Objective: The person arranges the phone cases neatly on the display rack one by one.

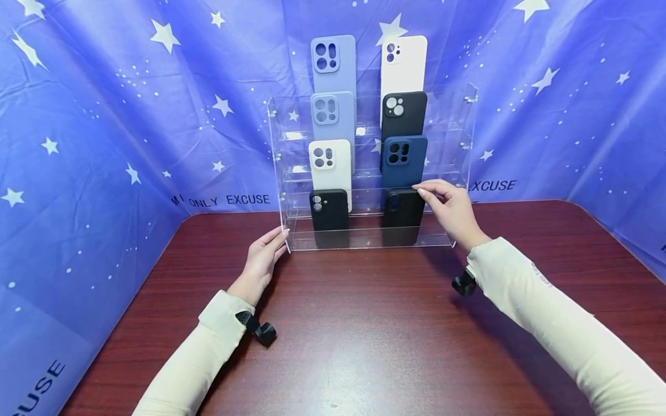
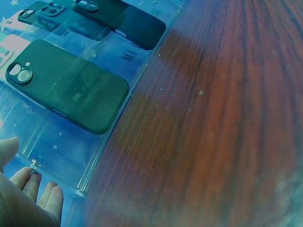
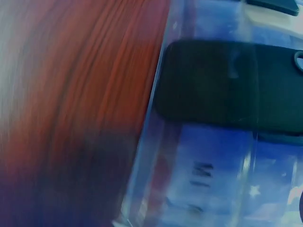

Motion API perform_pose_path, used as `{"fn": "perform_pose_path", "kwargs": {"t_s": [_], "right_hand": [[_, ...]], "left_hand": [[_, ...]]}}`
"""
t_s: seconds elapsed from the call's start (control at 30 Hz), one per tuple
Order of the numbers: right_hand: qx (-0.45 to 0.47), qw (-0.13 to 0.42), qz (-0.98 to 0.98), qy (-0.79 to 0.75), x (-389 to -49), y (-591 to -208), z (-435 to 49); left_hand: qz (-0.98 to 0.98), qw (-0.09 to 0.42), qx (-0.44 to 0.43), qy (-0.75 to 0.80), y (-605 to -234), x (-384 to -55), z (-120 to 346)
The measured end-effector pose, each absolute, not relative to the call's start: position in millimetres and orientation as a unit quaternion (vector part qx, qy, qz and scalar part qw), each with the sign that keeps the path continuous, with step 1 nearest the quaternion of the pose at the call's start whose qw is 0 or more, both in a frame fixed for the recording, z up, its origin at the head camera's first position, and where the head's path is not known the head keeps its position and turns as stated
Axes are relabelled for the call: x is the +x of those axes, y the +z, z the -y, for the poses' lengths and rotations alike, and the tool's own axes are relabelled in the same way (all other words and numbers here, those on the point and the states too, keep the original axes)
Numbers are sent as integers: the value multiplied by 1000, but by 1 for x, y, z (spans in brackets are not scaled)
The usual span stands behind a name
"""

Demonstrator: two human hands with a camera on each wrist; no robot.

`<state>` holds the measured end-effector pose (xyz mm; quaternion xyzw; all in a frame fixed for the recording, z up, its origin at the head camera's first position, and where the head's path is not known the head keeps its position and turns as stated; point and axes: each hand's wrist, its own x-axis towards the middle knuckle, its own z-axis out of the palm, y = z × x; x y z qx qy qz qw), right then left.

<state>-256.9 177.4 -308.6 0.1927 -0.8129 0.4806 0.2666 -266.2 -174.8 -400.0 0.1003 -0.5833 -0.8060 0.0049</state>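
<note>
A clear acrylic tiered display rack (image 1: pixel 366 238) holds phone cases in two columns. My right hand (image 1: pixel 451 211) pinches the upper right corner of a black phone case (image 1: pixel 403 219) in the lowest right place; in the right wrist view this case (image 3: pixel 208 85) stands behind the clear front lip. The fingers of my left hand (image 1: pixel 262 260) lie fairly straight against the rack's lower left side; the left wrist view shows this hand (image 2: pixel 28 198) by the rack's corner. Nearest to it is another black phone case (image 1: pixel 329 211), lowest in the left column.
Above in the left column stand a white case (image 1: pixel 333 173) and two light blue cases, one being the top case (image 1: pixel 343 75). The right column has a dark blue case (image 1: pixel 413 173), a black case (image 1: pixel 411 118) and a white case (image 1: pixel 413 72). A starry blue curtain (image 1: pixel 104 115) surrounds the brown table (image 1: pixel 333 335).
</note>
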Motion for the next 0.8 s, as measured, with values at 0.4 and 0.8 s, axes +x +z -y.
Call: {"fn": "perform_pose_path", "kwargs": {"t_s": [0.4, 0.8], "right_hand": [[155, 344, 828, 415, -285, -332, -186], [151, 333, 831, 419, -285, -336, -187]], "left_hand": [[587, 5, 106, -803, -401, -266, 174], [593, 11, 107, -798, -405, -267, 173]]}}
